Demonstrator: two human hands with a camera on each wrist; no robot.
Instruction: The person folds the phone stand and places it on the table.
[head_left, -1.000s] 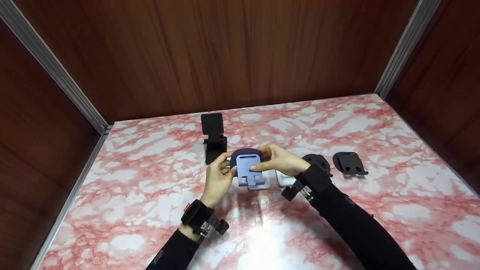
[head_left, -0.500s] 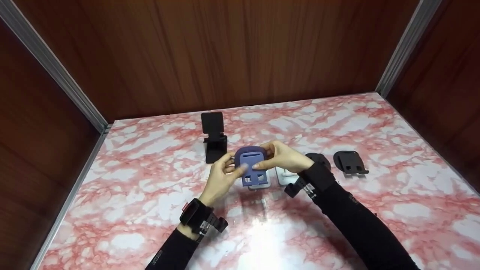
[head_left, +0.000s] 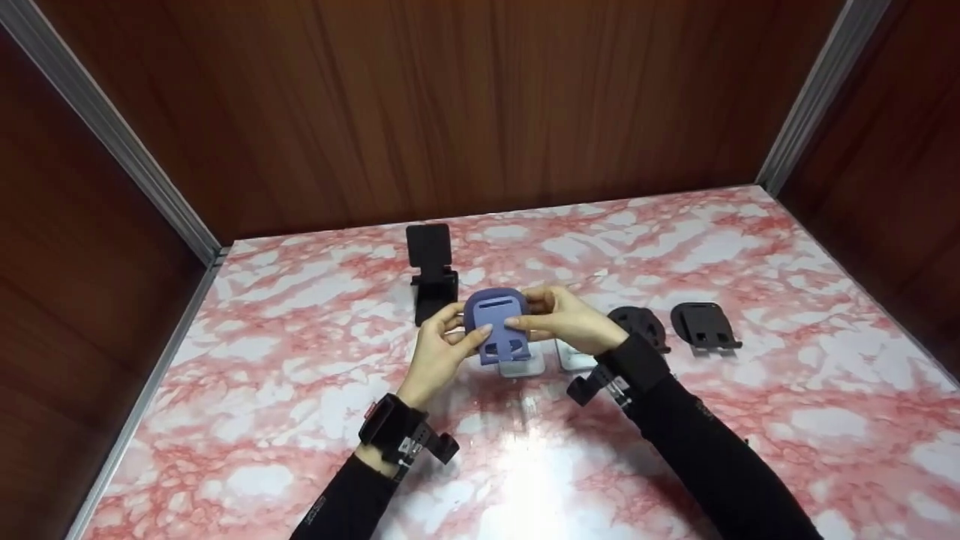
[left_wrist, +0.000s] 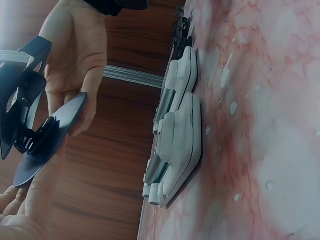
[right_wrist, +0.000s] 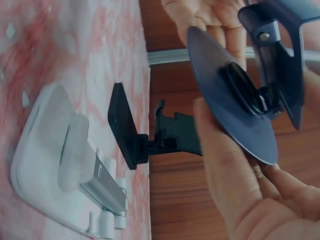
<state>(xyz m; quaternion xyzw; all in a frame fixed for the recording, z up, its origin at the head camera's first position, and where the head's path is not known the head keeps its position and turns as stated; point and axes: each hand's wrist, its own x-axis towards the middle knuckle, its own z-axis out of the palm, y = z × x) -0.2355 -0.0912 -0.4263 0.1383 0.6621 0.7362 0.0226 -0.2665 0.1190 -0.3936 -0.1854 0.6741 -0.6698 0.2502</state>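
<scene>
A purple folding phone stand [head_left: 501,311] is held above the table by both hands. It has a round base [right_wrist: 215,75] and a slotted plate, joined by a hinged arm that stands partly unfolded in the wrist views. My left hand [head_left: 435,358] grips its left side, thumb on the plate, fingers behind. My right hand [head_left: 574,322] pinches the right side, its thumb also on the plate's face. Beneath the stand lies one folded white phone stand [head_left: 523,366]; a second white phone stand [head_left: 574,358] lies beside it, partly covered by the right hand.
A black phone stand [head_left: 431,274] stands unfolded behind the left hand. Right of the right hand lie a folded black round-based stand [head_left: 637,328] and another black stand [head_left: 706,326]. Wooden walls [head_left: 480,112] enclose the red-and-white marbled table [head_left: 300,420].
The left thumb has shifted from the plate's left edge onto its face. The purple stand has risen slightly, and its plate's lower end now looks foreshortened. Other stands remain in place.
</scene>
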